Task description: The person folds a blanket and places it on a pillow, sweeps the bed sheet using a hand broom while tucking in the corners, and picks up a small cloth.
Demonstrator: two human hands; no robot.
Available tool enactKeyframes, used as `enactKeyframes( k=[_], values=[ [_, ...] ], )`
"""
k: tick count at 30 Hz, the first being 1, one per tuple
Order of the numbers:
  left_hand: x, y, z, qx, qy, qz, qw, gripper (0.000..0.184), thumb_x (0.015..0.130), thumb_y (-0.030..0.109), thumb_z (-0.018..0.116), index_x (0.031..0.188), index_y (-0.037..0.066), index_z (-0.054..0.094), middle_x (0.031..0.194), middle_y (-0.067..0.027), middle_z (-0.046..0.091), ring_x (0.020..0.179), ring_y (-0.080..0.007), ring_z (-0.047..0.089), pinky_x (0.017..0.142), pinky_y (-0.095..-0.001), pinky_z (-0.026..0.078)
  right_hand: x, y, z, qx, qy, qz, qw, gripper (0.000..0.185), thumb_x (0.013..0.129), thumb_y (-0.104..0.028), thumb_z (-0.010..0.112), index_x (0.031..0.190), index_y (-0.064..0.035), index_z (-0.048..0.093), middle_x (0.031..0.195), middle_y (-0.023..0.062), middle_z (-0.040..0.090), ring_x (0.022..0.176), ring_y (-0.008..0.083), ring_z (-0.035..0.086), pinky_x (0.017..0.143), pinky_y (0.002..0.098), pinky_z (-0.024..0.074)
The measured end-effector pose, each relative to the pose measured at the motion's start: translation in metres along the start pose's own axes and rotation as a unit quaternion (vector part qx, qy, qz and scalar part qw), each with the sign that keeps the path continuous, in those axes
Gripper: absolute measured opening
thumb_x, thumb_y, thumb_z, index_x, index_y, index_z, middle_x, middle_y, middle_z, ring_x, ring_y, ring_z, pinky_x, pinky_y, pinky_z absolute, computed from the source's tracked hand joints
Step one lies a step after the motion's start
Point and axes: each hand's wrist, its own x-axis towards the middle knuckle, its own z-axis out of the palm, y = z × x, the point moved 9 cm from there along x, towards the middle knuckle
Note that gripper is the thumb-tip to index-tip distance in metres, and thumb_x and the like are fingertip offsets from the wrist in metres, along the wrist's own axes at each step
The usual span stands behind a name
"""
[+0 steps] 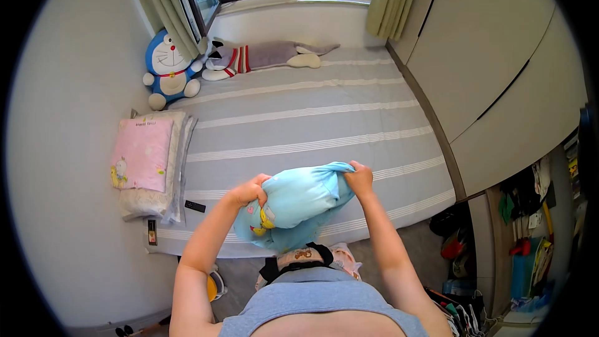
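Note:
A light blue cloth (299,196) with a yellow cartoon print hangs between both hands, over the near edge of the bed and in front of my body. Whether it is a garment or a pillowcase I cannot tell. My left hand (251,191) is closed on its upper left edge, near the print. At the upper right corner, my right hand (359,179) grips a bunched, twisted part. The cloth bulges and folds between the two hands, and its lower part droops toward my waist.
The bed (299,131) has a grey striped sheet. Pillows with a pink one (145,153) on top lie left, near a remote control (194,206). A blue plush toy (171,72) and a long plush toy (268,56) rest at the back. Cabinets (493,50) line the right.

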Motion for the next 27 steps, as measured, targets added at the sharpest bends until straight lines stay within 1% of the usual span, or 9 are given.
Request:
enactKeyframes(
  k=[5,8,10,12,14,16,21,24,27],
  values=[
    [0.014,-0.009,-0.018,-0.178,0.038,0.028,0.983,0.067,0.029,-0.003,0.047,0.096,-0.003,0.056,0.086,-0.0103,0.06,0.078,-0.0207,0.056,0.065,-0.0254,0.047,-0.025,-0.07,0.02,0.275,-0.172,-0.153,0.933,0.064,0.061,-0.023,0.069,0.118,-0.0072,0.045,0.123,0.013,0.045,0.115,0.0237,0.041,0.095,0.0337,0.0332],
    [0.027,-0.024,-0.018,-0.164,0.029,0.01,0.986,0.066,0.033,-0.003,0.046,0.098,-0.003,0.054,0.088,-0.0105,0.059,0.08,-0.0215,0.055,0.067,-0.0268,0.047,-0.044,-0.093,0.062,0.286,-0.295,-0.159,0.898,0.061,0.064,-0.017,0.067,0.12,-0.0061,0.044,0.124,0.0132,0.044,0.119,0.0233,0.037,0.099,0.0331,0.0294],
    [0.026,-0.005,0.0,-0.103,0.032,0.019,0.994,0.059,0.039,-0.005,0.046,0.097,-0.003,0.053,0.086,-0.0096,0.059,0.078,-0.02,0.055,0.065,-0.0285,0.047,-0.043,-0.094,0.073,0.28,-0.268,-0.103,0.916,0.056,0.067,-0.012,0.064,0.118,-0.0048,0.045,0.121,0.0131,0.046,0.115,0.0231,0.04,0.096,0.0328,0.032],
    [0.022,0.004,-0.036,-0.004,0.223,0.072,0.972,0.049,0.048,-0.003,0.05,0.097,-0.001,0.052,0.085,-0.0096,0.058,0.077,-0.0209,0.055,0.066,-0.0311,0.046,-0.038,-0.083,0.08,0.349,-0.204,0.007,0.915,0.051,0.069,-0.01,0.061,0.117,-0.0032,0.045,0.118,0.0125,0.048,0.111,0.0223,0.043,0.093,0.0324,0.0344],
    [-0.003,0.026,-0.052,0.191,0.395,0.162,0.884,0.041,0.057,0.001,0.054,0.097,0.001,0.051,0.085,-0.0101,0.057,0.078,-0.0233,0.054,0.069,-0.0333,0.045,-0.04,-0.052,0.098,0.475,-0.101,0.176,0.856,0.046,0.072,-0.009,0.058,0.116,-0.0012,0.046,0.115,0.0114,0.05,0.107,0.021,0.046,0.09,0.0319,0.0368],
    [-0.04,0.056,-0.017,0.459,0.506,0.277,0.676,0.036,0.065,0.007,0.058,0.099,0.003,0.049,0.086,-0.011,0.056,0.083,-0.027,0.054,0.074,-0.035,0.043,-0.04,-0.04,0.108,0.572,-0.027,0.217,0.79,0.037,0.075,-0.009,0.054,0.111,0.0004,0.048,0.106,0.011,0.054,0.097,0.0201,0.052,0.08,0.0316,0.0429],
    [-0.03,0.008,0.04,0.644,0.421,0.219,0.6,0.059,0.062,0.009,0.06,0.118,0.006,0.041,0.123,-0.0147,0.038,0.111,-0.0307,0.039,0.089,-0.0433,0.033,-0.047,-0.046,0.109,0.644,-0.089,0.326,0.687,0.031,0.076,-0.008,0.054,0.106,-0.001,0.05,0.099,0.0104,0.055,0.085,0.0205,0.056,0.072,0.0335,0.0481],
    [-0.04,0.015,0.019,0.596,0.518,0.254,0.559,0.056,0.06,0.006,0.058,0.114,0.006,0.044,0.113,-0.015,0.048,0.1,-0.0314,0.048,0.082,-0.0413,0.039,-0.05,-0.059,0.108,0.601,-0.195,0.278,0.724,0.035,0.072,-0.006,0.057,0.106,-0.0016,0.05,0.098,0.0109,0.055,0.084,0.0204,0.056,0.071,0.0336,0.0488],
    [-0.036,0.011,-0.024,0.451,0.487,0.186,0.725,0.048,0.059,0.001,0.055,0.107,0.003,0.048,0.098,-0.0143,0.056,0.084,-0.0283,0.055,0.07,-0.0369,0.045,-0.033,-0.075,0.063,0.572,-0.225,0.153,0.774,0.036,0.065,0.0,0.061,0.1,-0.0027,0.054,0.091,0.0093,0.057,0.079,0.0191,0.057,0.067,0.0327,0.0493]
  ],
)
